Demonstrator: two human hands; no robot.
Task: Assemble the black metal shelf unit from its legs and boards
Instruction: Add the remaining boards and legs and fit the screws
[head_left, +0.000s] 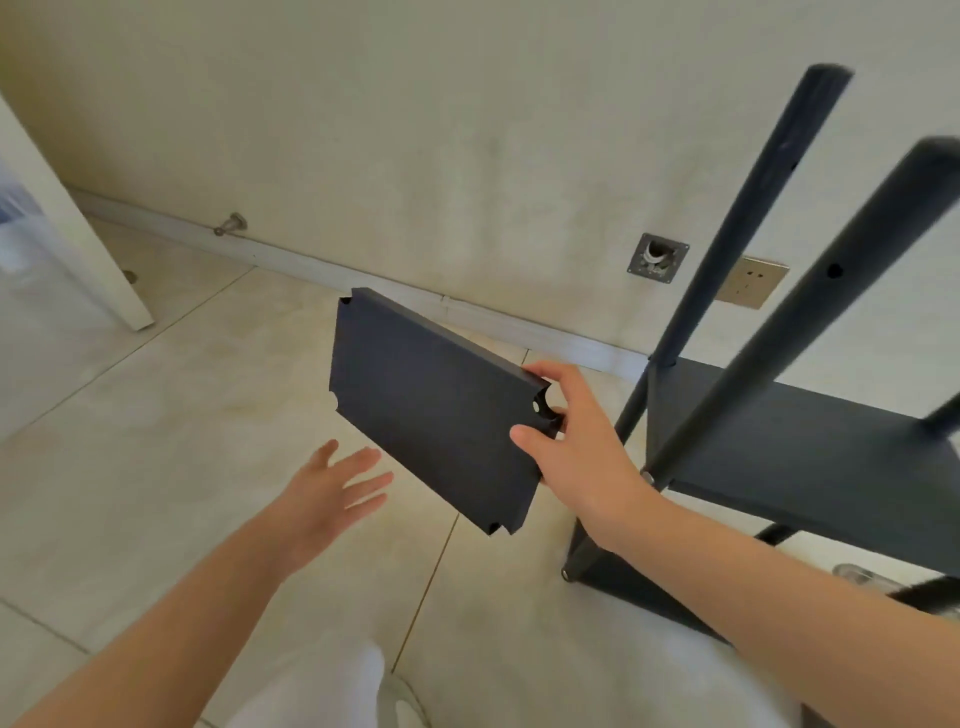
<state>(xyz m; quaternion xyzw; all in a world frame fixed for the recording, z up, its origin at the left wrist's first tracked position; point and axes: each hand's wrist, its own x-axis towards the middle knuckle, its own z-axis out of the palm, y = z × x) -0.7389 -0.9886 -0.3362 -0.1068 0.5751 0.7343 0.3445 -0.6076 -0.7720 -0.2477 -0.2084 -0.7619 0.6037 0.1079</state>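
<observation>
The left hand (332, 491), open and empty, ought to take the near edge of the loose board (426, 405), held tilted above the floor (156, 467) by the right hand (576, 447) gripping its short end, before its corner notches (543, 402) meet the upright legs (730, 244).

1. Reaches in from the lower left with a bare left forearm, wrist straight.
2. Holds the left hand (332, 486) in the air, fingers straight and slightly spread, touching nothing.
3. Stretches a bare right forearm in from the lower right.
4. Grips the end of a black board (431, 405) with the right hand (576, 447), thumb pressed on the near face, fingers curled over the far edge.
</observation>
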